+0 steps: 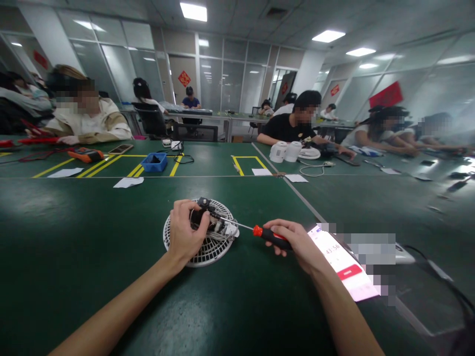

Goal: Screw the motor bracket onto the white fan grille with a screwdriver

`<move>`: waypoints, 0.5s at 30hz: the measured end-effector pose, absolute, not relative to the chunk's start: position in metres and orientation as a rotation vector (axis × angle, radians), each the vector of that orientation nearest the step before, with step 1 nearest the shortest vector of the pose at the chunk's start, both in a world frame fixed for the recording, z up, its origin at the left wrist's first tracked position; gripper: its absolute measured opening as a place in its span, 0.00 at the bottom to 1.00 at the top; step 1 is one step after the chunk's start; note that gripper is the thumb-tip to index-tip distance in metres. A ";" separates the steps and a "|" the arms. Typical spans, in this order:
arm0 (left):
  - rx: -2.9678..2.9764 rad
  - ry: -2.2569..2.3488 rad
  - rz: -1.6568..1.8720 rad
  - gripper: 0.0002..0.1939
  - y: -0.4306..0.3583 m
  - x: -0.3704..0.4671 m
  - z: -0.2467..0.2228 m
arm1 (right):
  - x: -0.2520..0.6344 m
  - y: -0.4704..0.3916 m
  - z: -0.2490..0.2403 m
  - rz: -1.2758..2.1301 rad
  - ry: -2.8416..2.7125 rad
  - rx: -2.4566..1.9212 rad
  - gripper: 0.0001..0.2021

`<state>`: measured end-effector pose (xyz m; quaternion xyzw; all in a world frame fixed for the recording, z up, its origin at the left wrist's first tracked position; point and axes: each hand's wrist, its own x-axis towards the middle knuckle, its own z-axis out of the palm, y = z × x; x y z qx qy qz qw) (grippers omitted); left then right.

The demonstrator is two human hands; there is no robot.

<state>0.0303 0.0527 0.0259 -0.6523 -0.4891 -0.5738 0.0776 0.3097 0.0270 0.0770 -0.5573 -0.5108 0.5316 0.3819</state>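
A round white fan grille lies on the green table, with a dark motor assembly and some white parts on top of it. My left hand is closed around the motor, thumb on the near side and fingers over the far side. In my right hand is a screwdriver with a black and red handle. Its metal shaft points left, and the tip reaches in at the motor assembly beside my left fingertips. Exactly what the tip touches is too small to tell.
A lit phone lies by my right forearm. Farther off are a blue bin, an orange multimeter, paper slips, white housings and a cable. Several people sit around the tables, one in a black shirt.
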 end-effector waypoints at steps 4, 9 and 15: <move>-1.988 -1.536 -1.685 0.13 0.045 0.026 0.025 | 0.310 0.028 0.079 1.361 -1.321 -1.423 0.20; -2.108 -1.626 -1.683 0.15 0.044 0.022 0.033 | 0.310 0.030 0.078 1.351 -1.326 -1.426 0.23; -2.335 -1.692 -1.735 0.17 0.057 0.012 0.045 | 0.310 0.029 0.079 1.350 -1.326 -1.430 0.24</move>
